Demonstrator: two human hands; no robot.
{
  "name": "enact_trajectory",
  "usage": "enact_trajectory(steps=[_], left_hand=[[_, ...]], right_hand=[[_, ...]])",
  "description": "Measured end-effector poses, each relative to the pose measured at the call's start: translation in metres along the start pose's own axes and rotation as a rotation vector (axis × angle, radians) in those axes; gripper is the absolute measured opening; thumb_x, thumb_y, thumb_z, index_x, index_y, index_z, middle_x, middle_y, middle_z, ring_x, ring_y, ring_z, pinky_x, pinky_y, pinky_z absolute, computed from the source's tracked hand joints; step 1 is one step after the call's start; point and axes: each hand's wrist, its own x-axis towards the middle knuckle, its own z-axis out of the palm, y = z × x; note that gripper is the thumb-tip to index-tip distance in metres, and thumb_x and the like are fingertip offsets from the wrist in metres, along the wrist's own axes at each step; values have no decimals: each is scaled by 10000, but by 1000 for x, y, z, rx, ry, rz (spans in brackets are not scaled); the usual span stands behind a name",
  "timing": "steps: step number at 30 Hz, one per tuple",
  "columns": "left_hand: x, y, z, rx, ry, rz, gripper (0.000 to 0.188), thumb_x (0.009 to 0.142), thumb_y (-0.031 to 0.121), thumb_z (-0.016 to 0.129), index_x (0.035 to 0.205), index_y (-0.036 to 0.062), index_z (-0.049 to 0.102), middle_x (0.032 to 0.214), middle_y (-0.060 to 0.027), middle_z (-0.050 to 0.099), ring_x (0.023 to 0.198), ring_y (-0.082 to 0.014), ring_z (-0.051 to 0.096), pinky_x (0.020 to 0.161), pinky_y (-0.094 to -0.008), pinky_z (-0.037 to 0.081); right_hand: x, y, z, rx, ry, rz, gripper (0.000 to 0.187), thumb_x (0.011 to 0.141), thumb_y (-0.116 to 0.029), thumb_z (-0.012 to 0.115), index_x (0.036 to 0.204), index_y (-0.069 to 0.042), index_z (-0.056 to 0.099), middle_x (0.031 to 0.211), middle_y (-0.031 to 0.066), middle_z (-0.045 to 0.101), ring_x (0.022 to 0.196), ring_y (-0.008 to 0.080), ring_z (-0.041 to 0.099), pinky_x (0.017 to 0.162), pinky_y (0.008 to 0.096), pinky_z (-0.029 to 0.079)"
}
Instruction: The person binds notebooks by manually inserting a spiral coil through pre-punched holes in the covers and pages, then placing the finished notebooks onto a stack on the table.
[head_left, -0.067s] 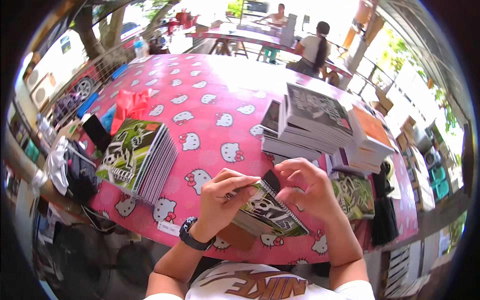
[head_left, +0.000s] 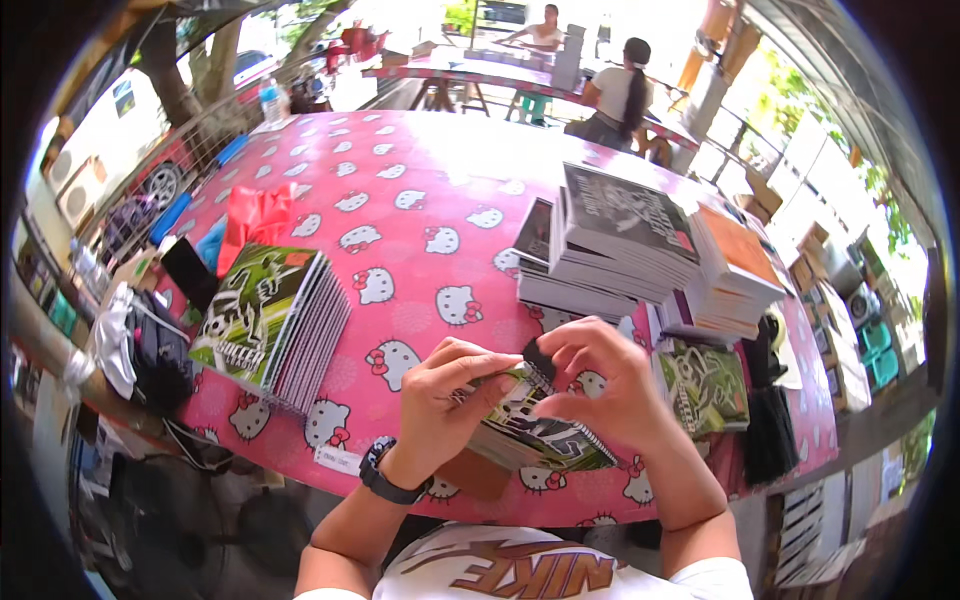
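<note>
Both my hands grip a spiral-bound notebook with a green, black and white cover, held just above the near edge of the pink table. My left hand, with a dark watch on its wrist, holds the notebook's left end. My right hand curls over its upper right part, fingers pinching near the spiral binding. A leaning stack of like notebooks lies to the left. One more green notebook lies flat at the right.
Tall stacks of black-covered and orange-covered notebooks stand behind my hands. A red plastic bag and a dark bag sit at the table's left edge. Two people sit at a far table. Boxes and crates line the right side.
</note>
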Motion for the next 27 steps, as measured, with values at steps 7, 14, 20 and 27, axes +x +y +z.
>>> enact_trajectory(steps=[7, 14, 20, 27], left_hand=[[-1, 12, 11, 129, -12, 73, 207, 711, 5, 712, 915, 41, 704, 803, -60, 657, 747, -162, 603, 664, -272, 491], [-1, 24, 4, 227, 112, 261, 175, 718, -2, 702, 883, 55, 688, 779, -48, 652, 740, -181, 597, 665, -285, 481], [-2, 26, -9, 51, 233, 132, 167, 748, 45, 722, 886, 54, 627, 763, -45, 638, 715, -159, 609, 610, -271, 477], [3, 38, -69, 461, 576, 430, 586, 767, 167, 737, 1240, -14, 442, 1157, -170, 535, 1120, -257, 494, 954, -385, 376]], right_hand=[[-14, 4, 27, -14, 307, -149, 222, 770, -159, 735, 903, -41, 603, 770, 75, 597, 674, 188, 609, 586, 300, 495], [-2, -11, 30, -253, 269, -309, 266, 720, -209, 774, 835, -56, 590, 714, 80, 564, 624, 213, 549, 546, 309, 452], [19, -38, 42, -286, 235, -368, 100, 811, -72, 653, 874, -25, 591, 767, 115, 589, 680, 288, 586, 582, 356, 466], [75, -72, 48, -141, 409, -413, 106, 877, -124, 589, 893, -20, 604, 769, 54, 593, 677, 140, 543, 618, 278, 429]])
